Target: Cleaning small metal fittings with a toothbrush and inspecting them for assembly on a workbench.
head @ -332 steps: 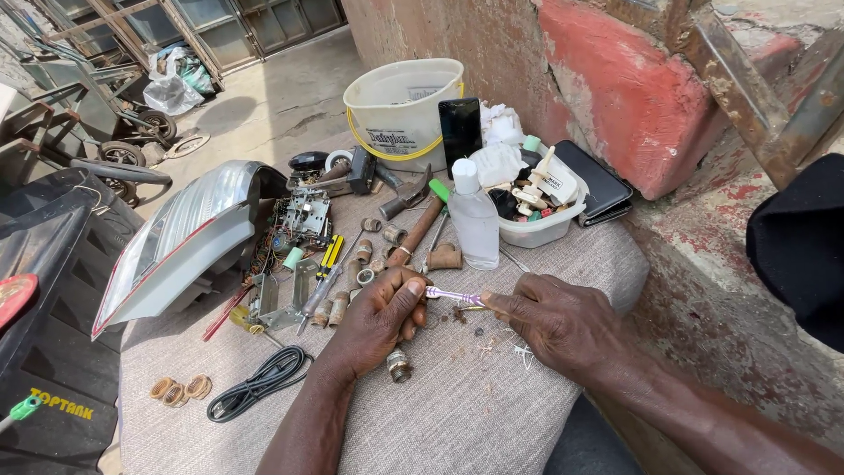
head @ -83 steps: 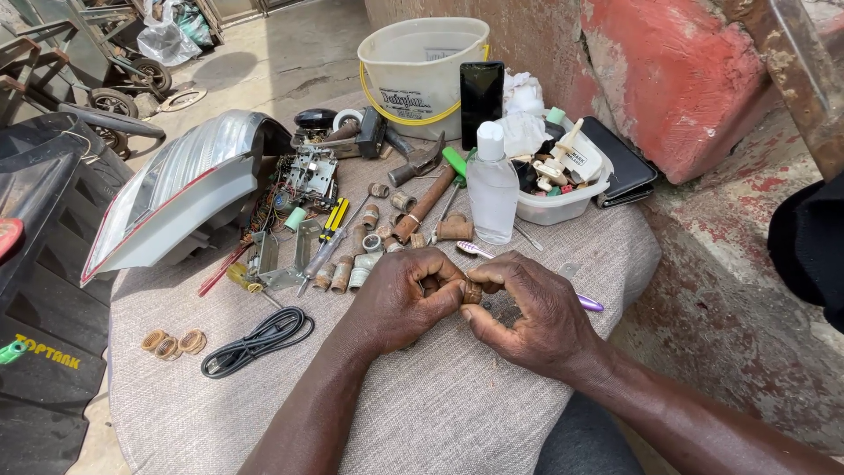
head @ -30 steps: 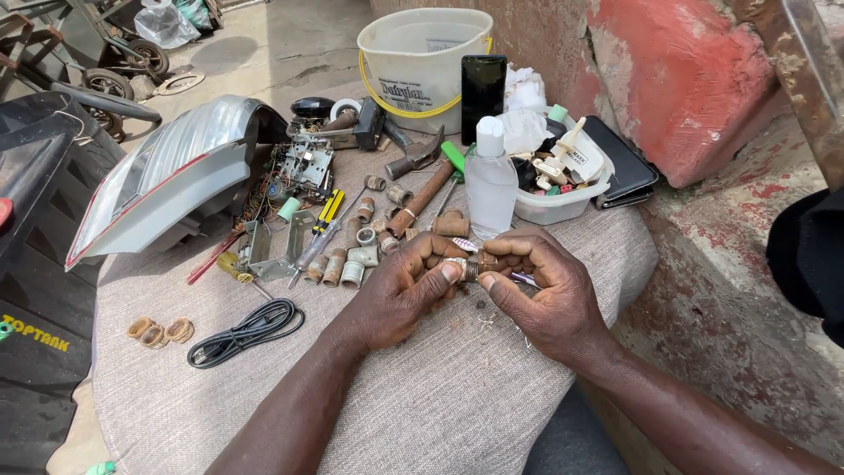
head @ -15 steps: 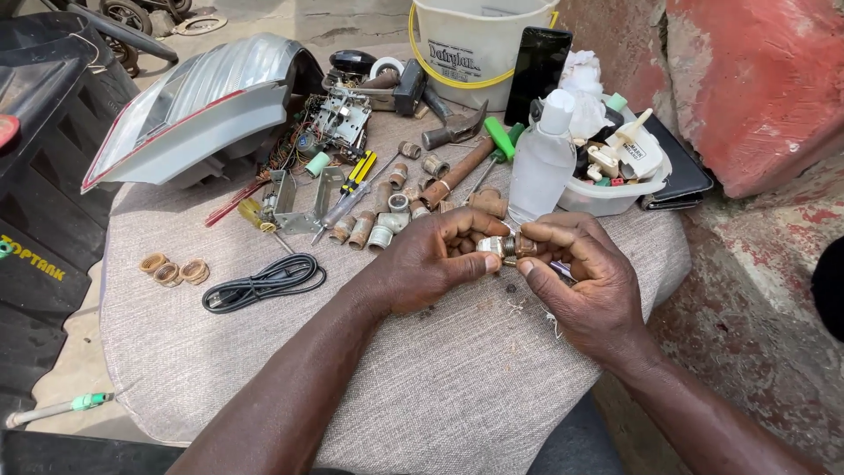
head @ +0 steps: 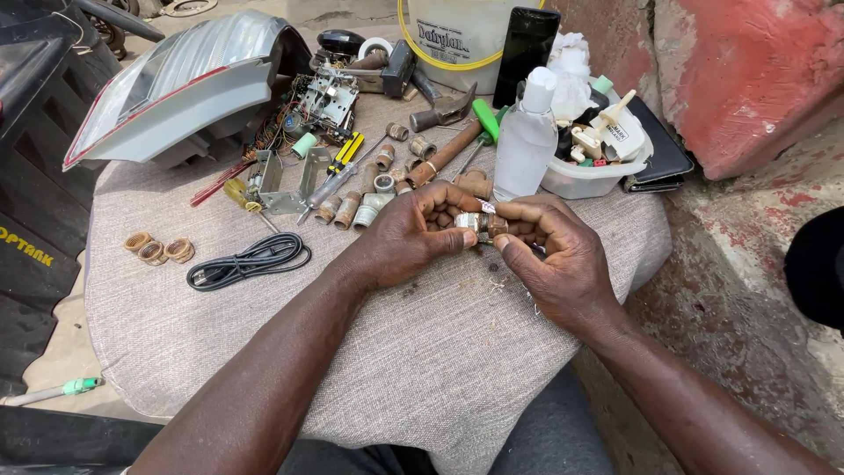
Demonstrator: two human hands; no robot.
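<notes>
My left hand [head: 409,236] and my right hand [head: 552,255] meet over the middle of a grey cloth-covered table [head: 422,352]. Between their fingertips they hold a small rusty metal fitting [head: 477,223] with a silvery end. My left thumb and forefinger pinch it from the left, and my right fingers curl around its right end. Part of the fitting is hidden by the fingers. Just behind my hands lie several similar rusty and silver fittings [head: 356,208].
A clear plastic bottle [head: 525,136], a white tub of small parts [head: 593,171], a hammer [head: 444,132], screwdrivers [head: 338,167], a circuit assembly [head: 321,101], a vehicle lamp housing [head: 189,84] and a white bucket [head: 462,35] crowd the far side. A black coiled cable [head: 251,261] and brass rings [head: 158,248] lie left.
Earlier my hands were apart, with a thin pink-handled tool in them. They have since closed together on the small fitting, and the view has moved closer over the table.
</notes>
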